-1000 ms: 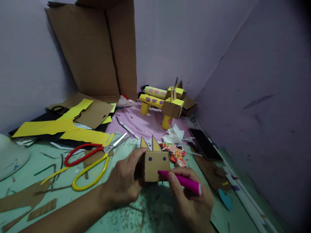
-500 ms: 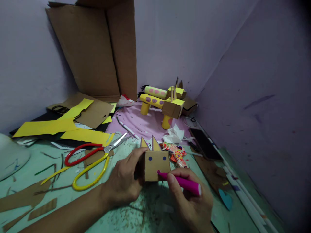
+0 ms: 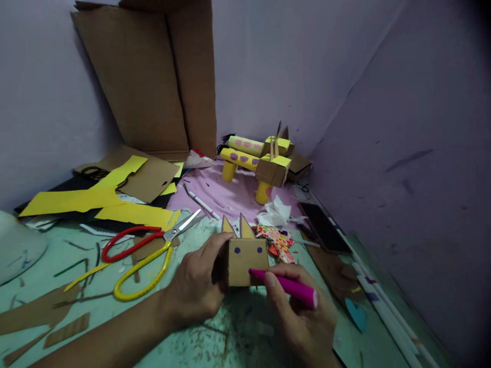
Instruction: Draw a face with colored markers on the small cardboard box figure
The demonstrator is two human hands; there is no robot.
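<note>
A small cardboard box head (image 3: 245, 260) with two pointed ears and two dark dot eyes stands on the green table (image 3: 76, 286). My left hand (image 3: 197, 286) grips its left side, thumb along the top edge. My right hand (image 3: 303, 317) holds a pink marker (image 3: 287, 286), whose tip touches the lower part of the box's front face.
Red and yellow scissors (image 3: 146, 250) lie left of the box. Yellow paper sheets (image 3: 76, 199) and cardboard pieces lie at the back left, and a tall cardboard sheet (image 3: 153, 76) leans on the wall. Two yellow tube animals (image 3: 257, 163) stand behind. A dark phone (image 3: 324, 227) lies on the right.
The marker tip has shifted very slightly on the box's front face. Both hands otherwise stay in place.
</note>
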